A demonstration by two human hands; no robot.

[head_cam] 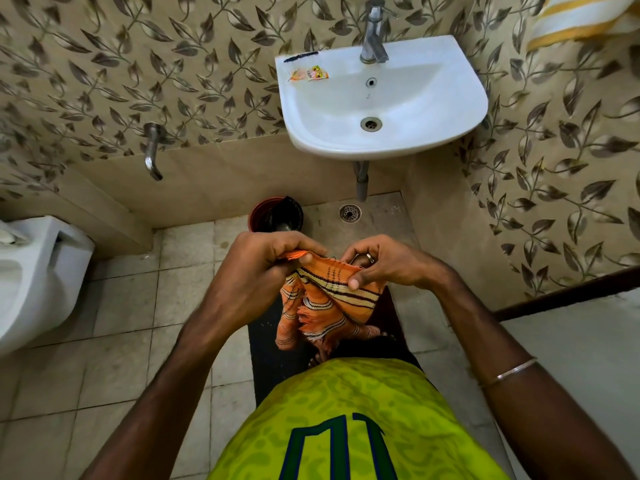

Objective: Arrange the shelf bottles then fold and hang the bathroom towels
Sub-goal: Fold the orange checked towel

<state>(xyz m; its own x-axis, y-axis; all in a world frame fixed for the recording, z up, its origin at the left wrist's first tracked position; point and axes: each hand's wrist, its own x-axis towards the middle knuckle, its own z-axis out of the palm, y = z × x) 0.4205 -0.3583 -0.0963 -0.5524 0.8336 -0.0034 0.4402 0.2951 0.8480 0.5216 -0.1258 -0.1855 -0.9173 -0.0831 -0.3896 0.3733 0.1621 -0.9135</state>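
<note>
While both hands bunch the orange towel (325, 299) at chest height, left hand (268, 259) grips one edge, right hand (384, 263) pinches the striped hem, likely finding corners to fold.

A home bathroom.
A wall-hung sink (381, 98) with tap (373, 32); toilet (38, 271) to its left, floor drain (349, 213) below.

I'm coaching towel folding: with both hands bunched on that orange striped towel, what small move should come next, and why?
Probably draw the hands apart along the top edge. The left hand and right hand grip the towel close together, so it hangs crumpled with its fringe twisted; spreading it flat would allow a clean fold.
</note>
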